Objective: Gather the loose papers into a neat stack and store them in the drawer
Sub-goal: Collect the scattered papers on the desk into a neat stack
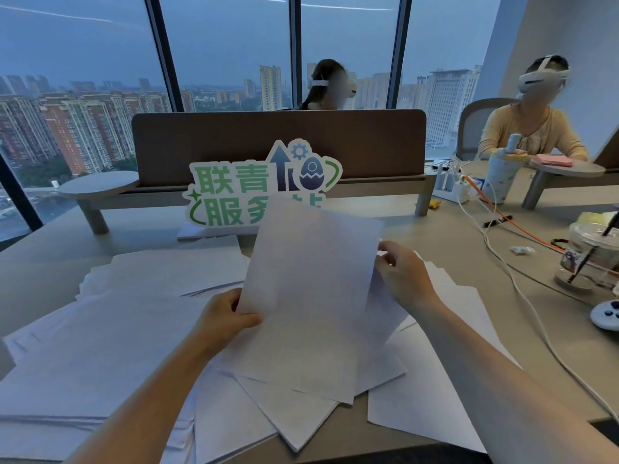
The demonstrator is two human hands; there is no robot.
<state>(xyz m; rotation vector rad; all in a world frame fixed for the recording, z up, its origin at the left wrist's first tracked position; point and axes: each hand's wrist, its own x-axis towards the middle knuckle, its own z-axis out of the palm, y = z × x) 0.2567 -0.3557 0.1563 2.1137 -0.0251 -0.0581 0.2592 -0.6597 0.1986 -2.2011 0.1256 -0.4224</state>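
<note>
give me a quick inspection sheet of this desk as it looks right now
surface: grey desk, mostly covered by paper near the person
job's things: lifted sheets held tilted above scattered loose papers; no drawer in view
clutter: lidded drink cup with straw, white controller, green sign, small wrapper
grippers: left hand pinches the sheets' lower left edge; right hand grips their right edge
cables: white cable and orange cable run from a power strip across the right side
surroundings: brown divider, two seated people wearing headsets, city windows
</note>
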